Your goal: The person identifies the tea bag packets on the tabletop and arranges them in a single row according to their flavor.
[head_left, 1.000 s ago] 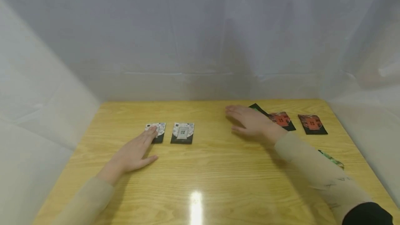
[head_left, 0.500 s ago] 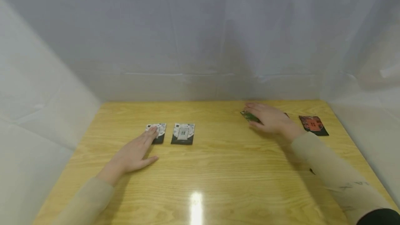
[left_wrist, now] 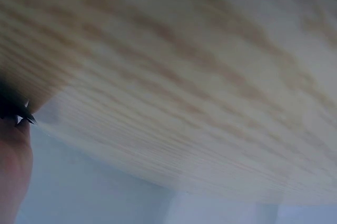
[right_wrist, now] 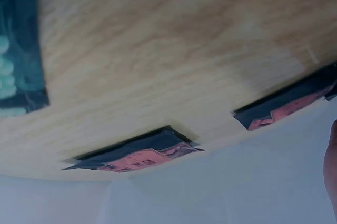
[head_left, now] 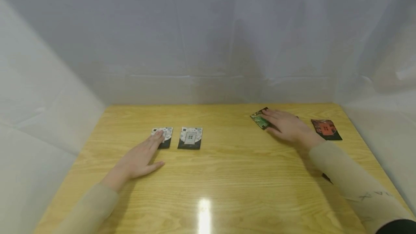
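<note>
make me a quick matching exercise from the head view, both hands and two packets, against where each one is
Things:
1. left hand
2. right hand
3. uncovered white packet
4. uncovered red packet

Places:
a. between the two hands
b. partly covering a green packet
c. just right of the right hand
d. partly covering another white packet

Pairs: 1-d, 2-b, 3-a, 4-c
</note>
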Demonstrator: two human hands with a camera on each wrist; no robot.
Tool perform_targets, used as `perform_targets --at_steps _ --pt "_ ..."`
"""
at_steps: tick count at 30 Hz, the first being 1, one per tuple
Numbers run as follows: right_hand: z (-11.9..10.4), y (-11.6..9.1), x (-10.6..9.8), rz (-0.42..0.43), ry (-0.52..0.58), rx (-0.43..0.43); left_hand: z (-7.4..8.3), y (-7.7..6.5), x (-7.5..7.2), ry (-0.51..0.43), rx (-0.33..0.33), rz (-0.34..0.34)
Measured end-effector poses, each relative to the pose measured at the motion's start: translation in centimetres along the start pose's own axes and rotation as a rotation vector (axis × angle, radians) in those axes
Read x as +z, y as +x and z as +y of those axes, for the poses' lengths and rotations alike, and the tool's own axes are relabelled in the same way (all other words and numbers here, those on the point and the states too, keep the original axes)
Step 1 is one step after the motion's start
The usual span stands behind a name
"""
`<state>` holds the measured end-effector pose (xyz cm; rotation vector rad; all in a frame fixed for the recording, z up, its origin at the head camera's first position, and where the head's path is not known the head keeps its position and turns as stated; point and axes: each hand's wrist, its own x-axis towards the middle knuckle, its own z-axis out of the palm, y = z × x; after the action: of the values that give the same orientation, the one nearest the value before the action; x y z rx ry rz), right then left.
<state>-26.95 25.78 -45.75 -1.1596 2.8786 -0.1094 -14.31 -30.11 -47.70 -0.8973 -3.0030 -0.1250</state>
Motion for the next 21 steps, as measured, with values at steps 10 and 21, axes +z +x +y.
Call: perform_targets --at_steps 10,21 --pt "-0.6 0.5 0.5 -0.036 -0.028 0.001 0.1 0.0 -0.2 0.002 -0.002 -0.009" --pt "-1.4 1.1 0.9 -0.034 -0.03 -0.008 0.2 0.0 -0.3 0.001 -0.001 -0.009"
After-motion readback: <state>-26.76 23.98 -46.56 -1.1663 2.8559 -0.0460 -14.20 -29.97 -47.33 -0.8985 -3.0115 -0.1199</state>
